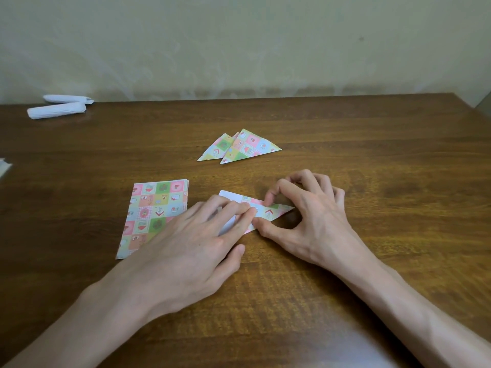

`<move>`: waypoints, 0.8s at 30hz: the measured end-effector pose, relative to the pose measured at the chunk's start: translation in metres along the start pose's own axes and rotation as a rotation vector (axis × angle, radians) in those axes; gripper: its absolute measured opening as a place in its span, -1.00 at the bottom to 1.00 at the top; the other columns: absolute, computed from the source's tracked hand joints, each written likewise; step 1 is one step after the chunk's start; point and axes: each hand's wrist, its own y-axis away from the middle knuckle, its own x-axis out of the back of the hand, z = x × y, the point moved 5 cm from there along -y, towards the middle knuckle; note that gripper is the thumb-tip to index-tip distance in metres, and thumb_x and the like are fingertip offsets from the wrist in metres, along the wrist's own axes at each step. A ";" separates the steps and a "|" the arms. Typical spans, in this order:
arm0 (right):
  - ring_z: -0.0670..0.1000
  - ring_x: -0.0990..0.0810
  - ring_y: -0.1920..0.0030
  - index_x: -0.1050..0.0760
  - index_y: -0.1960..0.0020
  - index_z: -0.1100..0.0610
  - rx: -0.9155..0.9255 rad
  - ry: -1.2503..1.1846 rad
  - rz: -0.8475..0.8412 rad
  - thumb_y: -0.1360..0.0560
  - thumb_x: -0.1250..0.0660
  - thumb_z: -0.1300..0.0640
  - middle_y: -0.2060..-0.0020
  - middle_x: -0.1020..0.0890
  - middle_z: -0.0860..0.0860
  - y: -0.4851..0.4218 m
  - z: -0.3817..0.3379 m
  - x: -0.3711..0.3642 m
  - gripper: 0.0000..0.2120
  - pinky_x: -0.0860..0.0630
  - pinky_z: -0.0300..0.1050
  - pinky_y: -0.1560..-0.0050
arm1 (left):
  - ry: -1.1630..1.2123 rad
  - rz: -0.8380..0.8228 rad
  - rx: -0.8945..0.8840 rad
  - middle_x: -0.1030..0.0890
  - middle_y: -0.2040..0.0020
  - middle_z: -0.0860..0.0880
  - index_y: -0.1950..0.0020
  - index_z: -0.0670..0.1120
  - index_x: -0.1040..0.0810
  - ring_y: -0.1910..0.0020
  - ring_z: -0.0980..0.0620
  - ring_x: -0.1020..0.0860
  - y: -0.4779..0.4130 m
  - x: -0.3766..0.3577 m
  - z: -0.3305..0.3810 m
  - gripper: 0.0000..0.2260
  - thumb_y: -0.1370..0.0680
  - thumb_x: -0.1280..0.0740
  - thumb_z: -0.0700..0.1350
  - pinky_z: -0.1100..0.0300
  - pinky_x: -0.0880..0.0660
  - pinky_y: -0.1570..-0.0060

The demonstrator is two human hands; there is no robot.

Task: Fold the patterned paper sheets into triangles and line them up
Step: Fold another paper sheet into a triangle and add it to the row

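- At the far middle of the bench (pixel 372 155) we see the finished triangles (pixel 240 148). Two patterned ones overlap, tips pointing away from us. A sliver between them may be a third, but we cannot tell for sure.
- Nearer us, between our hands, lies the half-folded sheet (pixel 265 209). Its white underside shows at the left end, and a patterned flap is turned over it and runs to a sharp point on the right.
- Our left hand (pixel 191 248) lies flat on the white part with its fingers straight. It presses the paper down rather than grasping it, so this grip is released.
- Our right hand (pixel 310 221) has its fingers curled, thumb at the near edge of the flap and forefinger at the far edge. Its grip is pinching the half-folded sheet along the fold.
- Left of the work, partly under our left wrist, sits the stack of flat sheets (pixel 156 208), pattern up. Several edges show at its right side, though we cannot count them.
- We judge the task well short of halfway: a couple of triangles done, one in the making, and a stack untouched.
- Lining up also remains, as we read it, since the finished triangles overlap loosely instead of standing in a neat row.
- Two white paper rolls (pixel 57 110) lie at the far left corner, well apart from the work, and seem to play no part.
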 end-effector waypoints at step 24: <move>-0.10 -0.25 -0.31 -0.46 -0.04 -0.24 0.000 0.002 -0.022 -0.32 -0.25 -0.50 -0.12 -0.36 -0.24 0.000 0.002 -0.002 -0.55 -0.07 -0.08 -0.22 | 0.544 0.077 0.224 -0.57 0.03 0.25 -0.15 0.22 -0.72 0.00 0.18 -0.53 -0.045 0.000 -0.042 -0.74 -0.47 -0.55 0.08 0.32 -0.42 0.10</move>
